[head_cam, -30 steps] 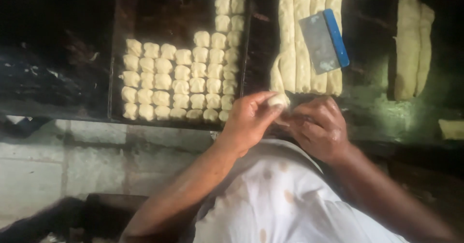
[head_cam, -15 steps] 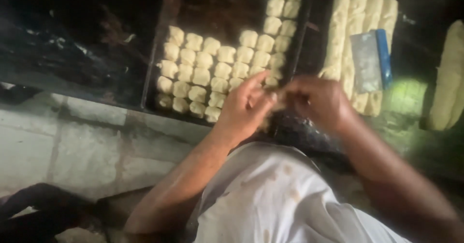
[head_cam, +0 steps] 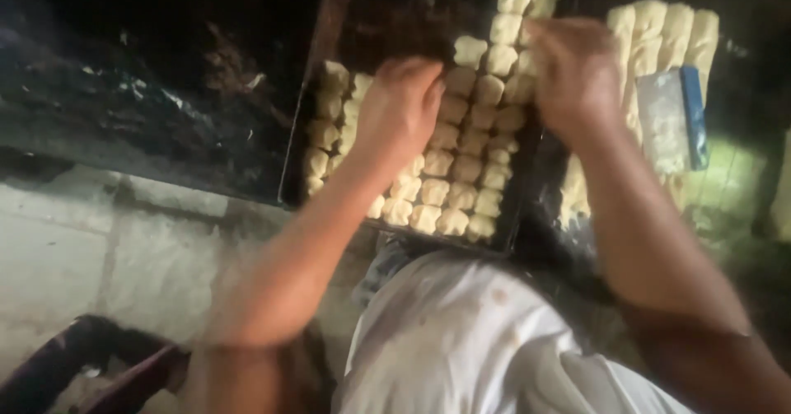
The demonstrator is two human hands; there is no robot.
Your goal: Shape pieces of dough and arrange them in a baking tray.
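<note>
Here both hands work over the baking tray (head_cam: 298, 160) at upper centre of the frame. The left hand (head_cam: 400, 113) presses down, fingers curled, on the dough pieces (head_cam: 461, 167); whether its grip encloses one I cannot tell. The right hand (head_cam: 568, 68) hovers at the upper rows, its grip blurred and unreadable. Done well, each piece should probably be set snug against its neighbour, keeping rows straight, with light pressure. The tray's long axis runs from lower frame toward the top, tilted slightly right. Dough strips (head_cam: 667, 35) and a scraper (head_cam: 674, 121) lie at upper right
</note>
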